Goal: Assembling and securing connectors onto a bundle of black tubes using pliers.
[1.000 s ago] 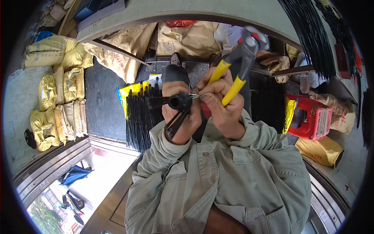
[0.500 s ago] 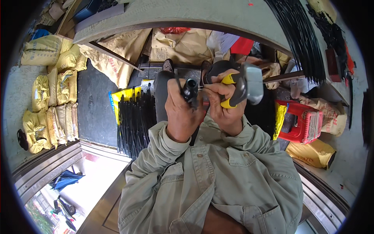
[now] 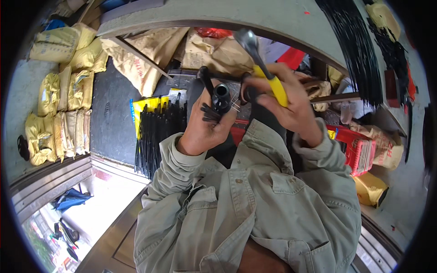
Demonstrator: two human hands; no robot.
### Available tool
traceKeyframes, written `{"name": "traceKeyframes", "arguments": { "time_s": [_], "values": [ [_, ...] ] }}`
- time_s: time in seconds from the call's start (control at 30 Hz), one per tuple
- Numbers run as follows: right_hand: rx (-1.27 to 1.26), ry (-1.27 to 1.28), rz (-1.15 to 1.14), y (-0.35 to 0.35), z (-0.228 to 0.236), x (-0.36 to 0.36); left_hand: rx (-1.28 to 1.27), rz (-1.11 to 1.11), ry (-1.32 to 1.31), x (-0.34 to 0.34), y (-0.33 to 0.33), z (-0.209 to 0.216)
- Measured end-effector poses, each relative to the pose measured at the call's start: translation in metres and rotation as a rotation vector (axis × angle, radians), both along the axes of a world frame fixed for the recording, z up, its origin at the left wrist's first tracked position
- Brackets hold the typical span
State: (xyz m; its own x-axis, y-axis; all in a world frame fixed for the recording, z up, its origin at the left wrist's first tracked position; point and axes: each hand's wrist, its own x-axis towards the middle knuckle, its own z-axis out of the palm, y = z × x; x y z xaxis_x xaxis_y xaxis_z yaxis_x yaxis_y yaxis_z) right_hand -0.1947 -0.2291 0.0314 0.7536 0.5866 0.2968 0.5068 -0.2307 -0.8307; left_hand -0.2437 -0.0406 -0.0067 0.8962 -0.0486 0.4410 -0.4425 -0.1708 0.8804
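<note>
My left hand (image 3: 205, 127) is closed round a black umbrella frame (image 3: 221, 98), its open round tube end facing up. Thin black rib ends fan out beside my fingers, and a few thin wires (image 3: 235, 104) stick out to the right. In my right hand (image 3: 293, 102), closed and partly blurred, is a hammer (image 3: 273, 84) with a yellow handle and a shiny metal head. The hammer head points up and left, apart from the frame. Left of my knees stands a bundle of black umbrella frames (image 3: 159, 132).
A grey workbench (image 3: 273, 16) spans the far side, with long black rods (image 3: 353, 50) over its right end. Tan sacks (image 3: 57, 91) line the left wall. A red plastic stool (image 3: 357, 148) stands at right, near a yellow sack (image 3: 369, 187).
The hammer has swung from beside my right wrist to up and left, its yellow handle now showing. My right hand has moved away from my left, which keeps the frame.
</note>
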Motion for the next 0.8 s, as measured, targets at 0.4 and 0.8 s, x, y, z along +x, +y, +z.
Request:
{"name": "traceKeyframes", "arguments": {
  "time_s": [0.4,0.8],
  "values": [
    [-0.612,-1.681,-0.388,-0.027,0.021,0.039,0.021,-0.089,0.038,0.006,0.015,-0.001],
    [-0.528,-1.344,-0.595,-0.004,-0.026,0.012,0.118,0.027,-0.015,0.002,0.013,-0.005]
  ]
}}
